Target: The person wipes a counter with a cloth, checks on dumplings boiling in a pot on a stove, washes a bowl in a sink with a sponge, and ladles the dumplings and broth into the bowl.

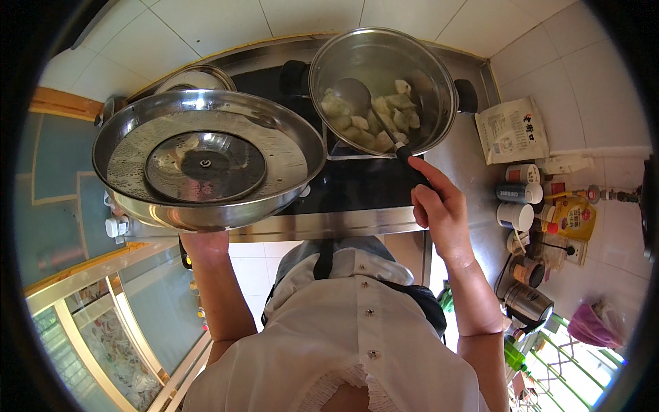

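My right hand (440, 206) grips the black handle of a ladle (355, 95), whose metal bowl dips into a steel pot (378, 38) on the black stove. Pale dumpling-like pieces (394, 110) sit in cloudy liquid in the pot, mostly at its lower side. My left hand (206, 244) is under a large domed pot lid (208, 213), its fingers hidden by it. The lid is turned underside up, with droplets around its glass centre and a screw in the middle. It is held left of the pot, over the near left part of the stove.
A second round steel lid or pan (198, 80) stands behind the held lid. Right of the pot lies a printed bag (512, 131), with several jars (515, 216), a yellow pouch (574, 219) and a steel kettle (527, 304) along the right wall. The stove's black top (355, 188) lies before the pot.
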Demonstrator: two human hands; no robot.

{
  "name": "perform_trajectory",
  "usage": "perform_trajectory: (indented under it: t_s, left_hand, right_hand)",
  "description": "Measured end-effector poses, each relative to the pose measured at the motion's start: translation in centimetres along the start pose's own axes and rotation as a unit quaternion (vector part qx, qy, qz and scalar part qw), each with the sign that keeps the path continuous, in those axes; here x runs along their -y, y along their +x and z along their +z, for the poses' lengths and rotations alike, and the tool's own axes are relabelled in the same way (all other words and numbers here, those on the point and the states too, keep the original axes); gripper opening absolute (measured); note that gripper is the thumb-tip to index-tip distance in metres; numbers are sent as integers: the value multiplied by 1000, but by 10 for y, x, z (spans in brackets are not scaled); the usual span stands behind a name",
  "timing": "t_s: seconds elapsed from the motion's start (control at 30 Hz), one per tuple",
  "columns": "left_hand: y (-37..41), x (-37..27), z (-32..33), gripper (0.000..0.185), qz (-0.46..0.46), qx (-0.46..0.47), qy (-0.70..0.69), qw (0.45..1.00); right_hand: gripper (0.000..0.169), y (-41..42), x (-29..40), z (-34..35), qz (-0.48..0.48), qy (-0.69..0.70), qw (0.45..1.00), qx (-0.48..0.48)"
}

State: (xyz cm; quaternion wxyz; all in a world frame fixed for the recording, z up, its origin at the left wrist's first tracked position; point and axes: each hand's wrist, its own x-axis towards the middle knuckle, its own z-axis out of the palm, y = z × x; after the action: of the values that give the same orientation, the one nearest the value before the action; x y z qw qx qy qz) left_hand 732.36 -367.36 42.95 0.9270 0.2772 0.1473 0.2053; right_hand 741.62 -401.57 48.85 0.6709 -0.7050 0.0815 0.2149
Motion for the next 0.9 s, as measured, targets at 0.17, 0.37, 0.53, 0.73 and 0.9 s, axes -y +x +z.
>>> perform_trajectory:
  t_s: [0.17, 0.37, 0.53, 0.73, 0.9]
  left_hand:
    - [3, -4, -10, 35, -15, -31, -21, 999]
    - [7, -2, 3, 31, -5, -60, 16, 998]
    - [12, -8, -6, 31, -48, 7, 7, 999]
    - [9, -6, 6, 34, -38, 6, 12, 999]
    - [9, -8, 2, 35, -32, 6, 29, 999]
  right_hand:
    - [43, -7, 2, 0, 17, 27, 999, -2]
    - [43, -8, 8, -6, 63, 122, 990, -15]
    - [44, -1, 10, -15, 95, 193, 977, -12]
    - [45, 4, 11, -15, 85, 181, 980, 7]
    - [47, 5, 14, -15, 103, 218, 970, 14]
